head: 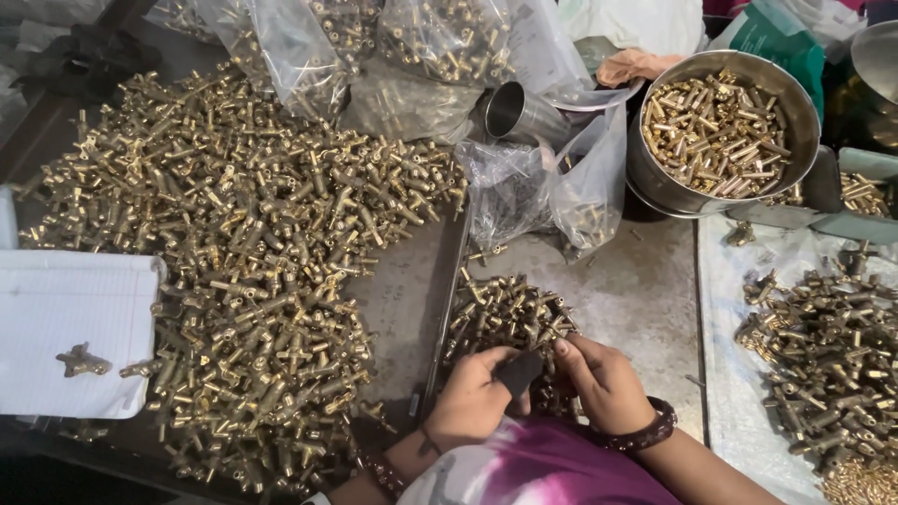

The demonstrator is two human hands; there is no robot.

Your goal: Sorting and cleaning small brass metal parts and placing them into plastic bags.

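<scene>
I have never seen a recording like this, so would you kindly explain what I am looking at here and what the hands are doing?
There is no machine here: a person works bare-handed, and the single picture comes from a camera on their head, looking down. The left hand and right hand meet over a small pile of brass fittings, pinching a small dark piece between them. A far larger heap of fittings lies to the left, beside a white lined pad. Farther back are clear plastic bags and a steel bowl of brass parts.
</scene>
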